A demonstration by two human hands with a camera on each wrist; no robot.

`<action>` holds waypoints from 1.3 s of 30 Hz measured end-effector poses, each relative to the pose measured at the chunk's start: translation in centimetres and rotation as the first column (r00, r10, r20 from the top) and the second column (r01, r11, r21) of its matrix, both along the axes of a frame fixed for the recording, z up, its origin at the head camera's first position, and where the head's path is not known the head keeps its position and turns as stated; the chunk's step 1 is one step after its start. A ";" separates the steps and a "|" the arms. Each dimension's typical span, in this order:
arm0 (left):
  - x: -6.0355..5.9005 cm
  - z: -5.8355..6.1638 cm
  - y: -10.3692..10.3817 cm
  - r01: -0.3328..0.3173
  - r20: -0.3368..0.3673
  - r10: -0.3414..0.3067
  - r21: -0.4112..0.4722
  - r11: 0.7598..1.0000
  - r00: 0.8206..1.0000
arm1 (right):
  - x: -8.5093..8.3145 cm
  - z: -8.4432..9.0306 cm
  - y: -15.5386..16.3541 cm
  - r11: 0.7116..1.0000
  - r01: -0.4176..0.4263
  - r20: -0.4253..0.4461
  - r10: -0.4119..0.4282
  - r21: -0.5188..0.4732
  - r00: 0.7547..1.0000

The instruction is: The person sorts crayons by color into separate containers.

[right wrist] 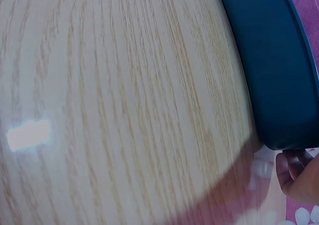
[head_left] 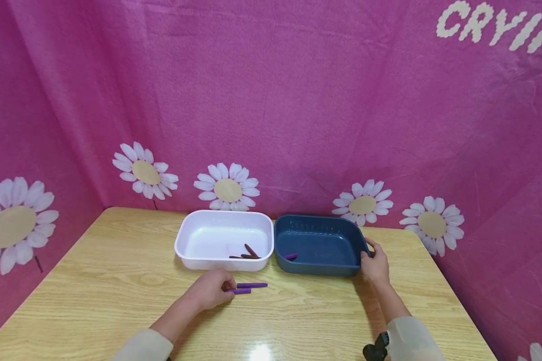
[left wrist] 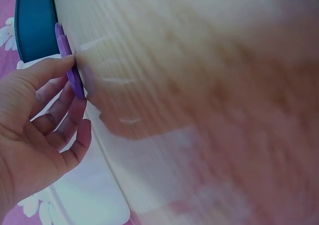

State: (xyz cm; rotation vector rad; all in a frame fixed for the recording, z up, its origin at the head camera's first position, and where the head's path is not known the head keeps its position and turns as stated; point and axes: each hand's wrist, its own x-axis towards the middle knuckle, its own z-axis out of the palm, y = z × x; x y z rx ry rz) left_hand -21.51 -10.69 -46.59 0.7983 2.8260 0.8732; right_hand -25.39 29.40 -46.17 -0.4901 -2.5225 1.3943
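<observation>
Two purple sticks lie on the wooden table (head_left: 117,281) in front of the tubs. My left hand (head_left: 213,289) pinches the end of the nearer purple stick (head_left: 241,291) with its fingertips; the other purple stick (head_left: 252,285) lies just beyond it. The left wrist view shows the left hand (left wrist: 75,80) with its fingertips on the purple stick (left wrist: 65,48). A third purple stick (head_left: 291,256) lies in the blue tub (head_left: 318,225). My right hand (head_left: 374,263) grips that tub's right rim, and its fingers (right wrist: 291,168) curl under the blue tub (right wrist: 271,70).
A white tub (head_left: 208,220) stands against the blue one's left side and holds a few brown sticks (head_left: 247,253). Pink flowered cloth (head_left: 271,100) walls in the table at the back and both sides. Bare wood lies left of and before the tubs.
</observation>
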 end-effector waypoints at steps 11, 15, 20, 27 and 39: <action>0.3 0.0 0.1 -0.019 0.019 0.019 -0.012 1.000 1.000 | -0.2 -0.2 0.0 1.000 -0.010 0.014 0.011 -0.013 1.000; 0.3 0.0 0.0 -0.016 -0.001 0.016 -0.013 1.000 1.000 | -0.1 -0.1 0.0 1.000 -0.011 0.018 0.012 -0.022 1.000; 0.2 0.2 -0.1 -0.013 -0.008 0.013 -0.003 1.000 1.000 | -0.1 0.0 0.0 1.000 -0.004 0.020 0.004 -0.029 1.000; 0.2 0.6 0.0 -0.021 0.019 0.021 0.001 1.000 1.000 | -0.1 -0.3 0.1 0.999 0.003 0.023 -0.003 -0.033 1.000; 0.2 1.6 0.2 -0.024 0.031 0.023 0.035 0.999 0.999 | -0.3 -0.3 0.1 1.000 0.009 0.012 -0.009 -0.015 1.000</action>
